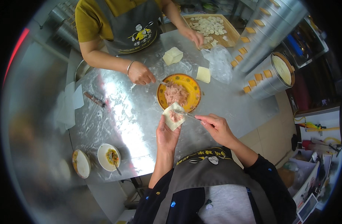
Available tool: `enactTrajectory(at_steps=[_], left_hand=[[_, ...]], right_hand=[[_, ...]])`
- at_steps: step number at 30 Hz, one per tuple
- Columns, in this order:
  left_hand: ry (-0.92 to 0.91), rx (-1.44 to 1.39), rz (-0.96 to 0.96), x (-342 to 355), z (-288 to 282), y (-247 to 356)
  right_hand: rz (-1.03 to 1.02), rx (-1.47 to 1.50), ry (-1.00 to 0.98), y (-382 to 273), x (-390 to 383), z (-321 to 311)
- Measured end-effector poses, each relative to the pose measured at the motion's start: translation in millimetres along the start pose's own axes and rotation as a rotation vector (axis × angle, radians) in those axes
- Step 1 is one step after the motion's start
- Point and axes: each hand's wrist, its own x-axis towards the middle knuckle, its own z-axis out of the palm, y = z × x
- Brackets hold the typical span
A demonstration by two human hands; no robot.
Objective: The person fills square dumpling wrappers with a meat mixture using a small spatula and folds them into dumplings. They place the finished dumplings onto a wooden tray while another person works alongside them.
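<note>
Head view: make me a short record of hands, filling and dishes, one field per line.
Left hand: holds pale square wrapper
Right hand: holds thin utensil at the wrapper's pink filling
Yellow plate: pink mound
White bowl: colourful chopped mix, spoon
Wooden tray: many pale pieces
Co-worker's braceleted hand: beside the plate

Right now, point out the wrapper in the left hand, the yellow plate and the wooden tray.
Wrapper [172, 126], head view: bare dough near its lower corner.
Yellow plate [196, 92], head view: its right rim.
Wooden tray [231, 33], head view: bare wood toward its right side.
</note>
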Motion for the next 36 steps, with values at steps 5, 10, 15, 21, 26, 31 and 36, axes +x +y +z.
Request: enactTrajectory(at_steps=[5, 10, 15, 21, 26, 31, 36], left_hand=[[0.013, 0.020, -0.016, 1.8, -6.7, 0.2], [-0.240, -0.071, -0.067, 3.8, 8.6, 8.7], [-0.197, 0.085, 0.038, -49.2, 94.4, 22.4], [0.030, 0.468, 0.365, 12.9, 40.7, 9.5], [-0.008, 0.562, 0.403, 18.8, 41.1, -4.2], [0.098, 0.684, 0.402, 37.9, 14.1, -18.1], [0.086, 0.212, 0.022, 47.2, -17.8, -1.5]], right_hand=[[-0.114, -0.136, -0.040, 14.8, -9.9, 5.9], [-0.129, -0.109, 0.009, 19.3, -14.3, 5.2], [-0.312, 0.036, 0.042, -22.2, -5.4, -16.2], [-0.259, -0.050, 0.009, -16.3, 10.8, -3.9], [-0.359, -0.249, 0.026, -9.6, 13.1, -4.0], [-0.546, -0.572, 0.048, 0.3, 11.4, -12.2], [-0.305, -0.365, -0.005, 3.2, -2.3, -41.0]])
